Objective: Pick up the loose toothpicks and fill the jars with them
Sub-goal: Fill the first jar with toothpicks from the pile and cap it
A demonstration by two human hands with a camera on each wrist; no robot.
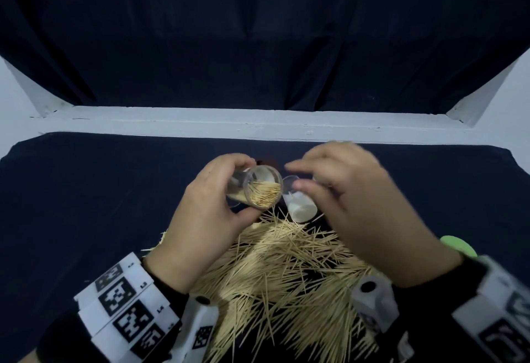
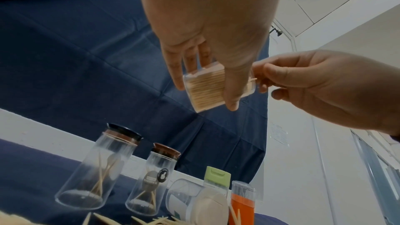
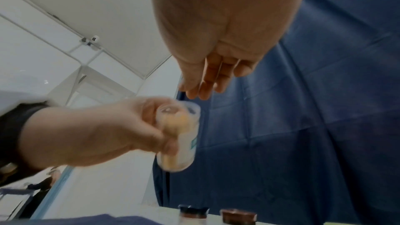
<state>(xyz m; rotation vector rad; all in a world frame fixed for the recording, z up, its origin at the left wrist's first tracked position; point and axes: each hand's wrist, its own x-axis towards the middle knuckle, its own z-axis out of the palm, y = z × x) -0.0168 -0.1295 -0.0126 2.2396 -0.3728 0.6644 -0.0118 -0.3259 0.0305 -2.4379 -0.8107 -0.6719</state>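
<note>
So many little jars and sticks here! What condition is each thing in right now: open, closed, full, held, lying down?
Small clear plastic jar: held tilted in left hand, uncapped, partly filled with toothpicks.
Right hand: fingers pinching a toothpick at the jar's mouth.
Loose wooden toothpicks: heaped on the dark cloth.
Two tall glass jars with brown lids: upright, capped, few toothpicks inside.
Green-lidded container: closed.
Clear jar by the heap: lying on its side.

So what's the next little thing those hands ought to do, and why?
Probably the right hand drops to the pile and pinches up another bunch. It hangs by the mouth of the jar, which the left hand holds tilted. The jar looks only partly full, and many toothpicks remain loose.
</note>
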